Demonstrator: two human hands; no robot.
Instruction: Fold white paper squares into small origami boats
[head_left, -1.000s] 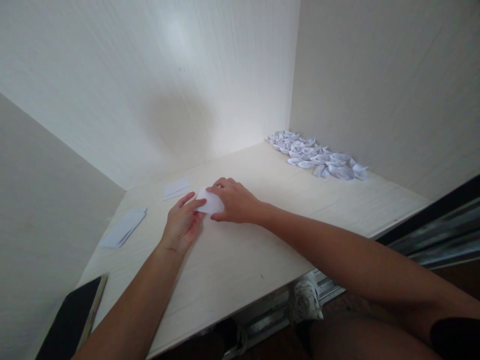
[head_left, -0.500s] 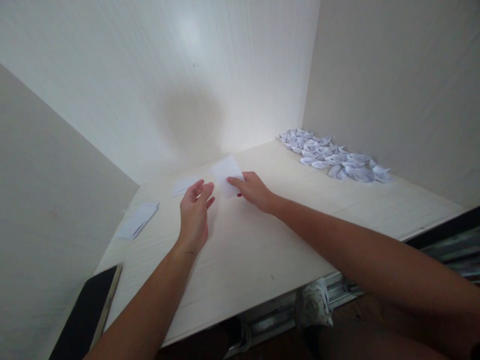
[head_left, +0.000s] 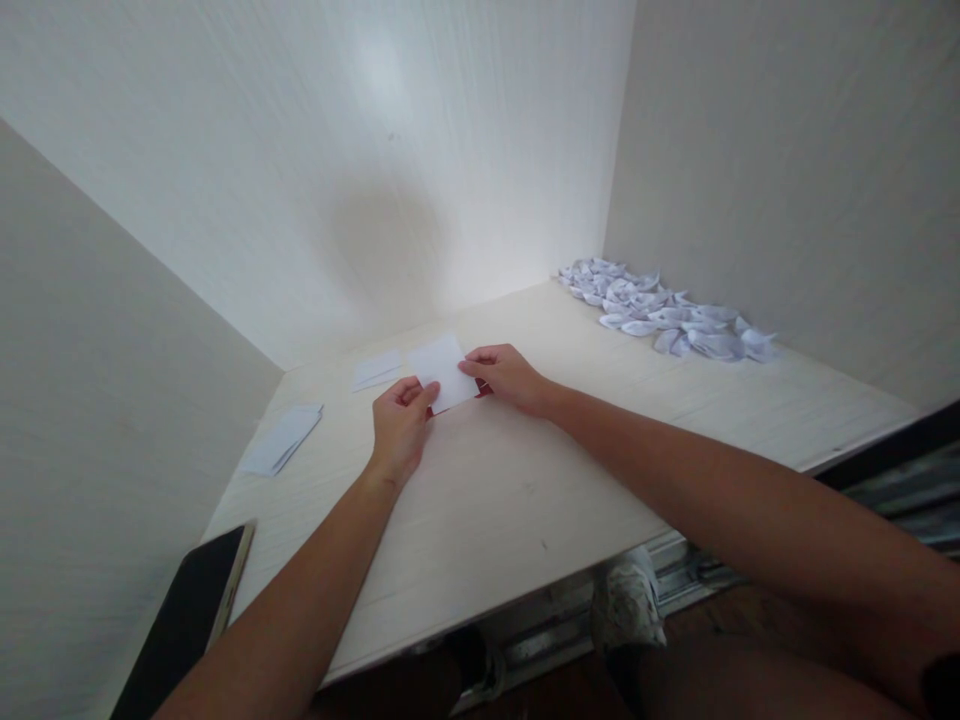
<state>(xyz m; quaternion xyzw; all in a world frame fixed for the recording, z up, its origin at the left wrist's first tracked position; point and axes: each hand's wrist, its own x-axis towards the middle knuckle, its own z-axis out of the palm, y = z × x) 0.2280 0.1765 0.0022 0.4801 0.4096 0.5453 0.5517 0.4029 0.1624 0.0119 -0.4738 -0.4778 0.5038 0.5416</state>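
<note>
Between my two hands a small white sheet of paper (head_left: 447,372) is held, tilted over the table. My left hand (head_left: 401,420) pinches its near left corner, thumb on top. On the right edge, my right hand (head_left: 504,376) grips it with the thumb over the face and the other fingers partly hidden beneath. Just behind my left hand lie white paper pieces (head_left: 376,369). Further left is a short stack of white paper sheets (head_left: 283,440).
Many folded white paper pieces (head_left: 675,318) are heaped along the right wall (head_left: 780,180). A dark phone-like slab (head_left: 187,615) lies at the table's left front. Pale walls enclose the table (head_left: 480,540); a crumpled whitish thing (head_left: 634,600) shows below its front edge.
My left hand has come rightward and closed on the paper's near left corner. The sheet, held only by my right hand before, has moved slightly left and down.
</note>
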